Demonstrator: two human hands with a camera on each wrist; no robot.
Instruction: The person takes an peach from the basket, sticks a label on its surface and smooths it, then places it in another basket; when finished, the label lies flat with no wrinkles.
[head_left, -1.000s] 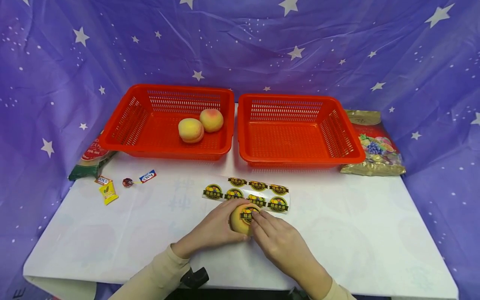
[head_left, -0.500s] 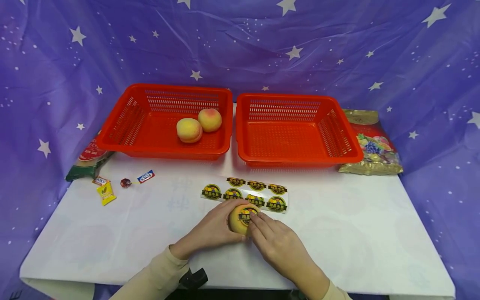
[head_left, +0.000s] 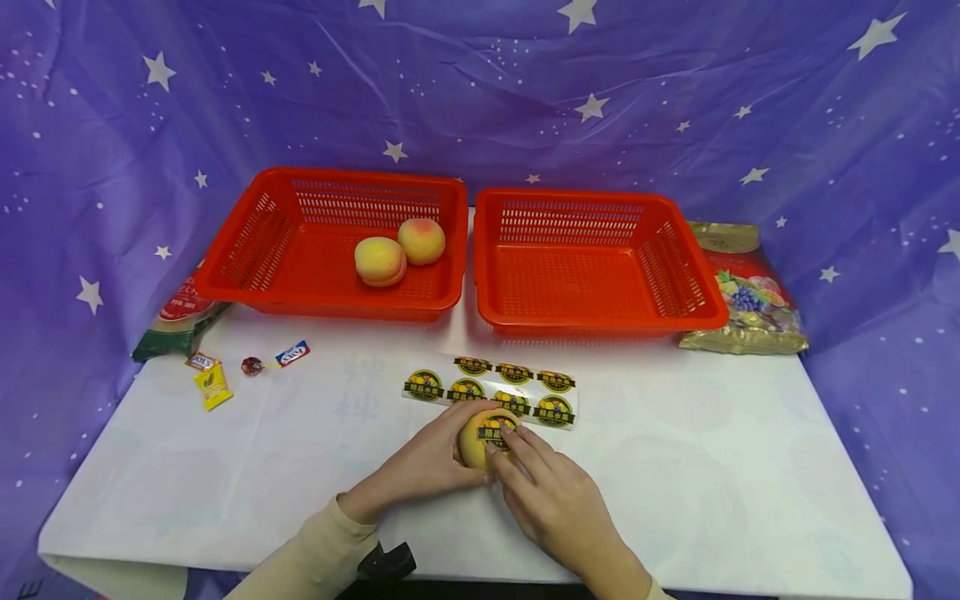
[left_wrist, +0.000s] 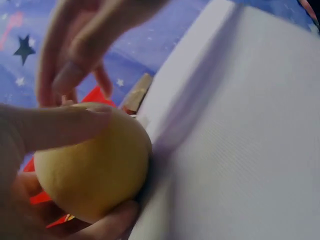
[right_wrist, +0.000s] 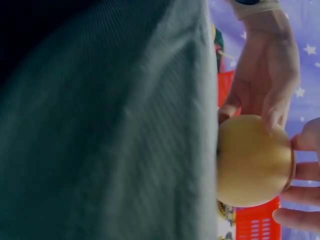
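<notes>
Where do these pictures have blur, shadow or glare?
Head view: mostly crisp, slight sheen on the sticker sheet; left wrist view: softer, a shadow band crosses the white tabletop; right wrist view: a dim, blurred fabric-like surface fills the left.

We see a round yellow peach (head_left: 472, 446) lying just towards six o'clock from the middle of the bench (head_left: 712, 467), gripped by the left fingers (head_left: 467, 410). Its upper face bears a dark round sticker (head_left: 492, 427) with colourful fruit and a banner; the right fingers (head_left: 525, 446) cover its three-o'clock side.
</notes>
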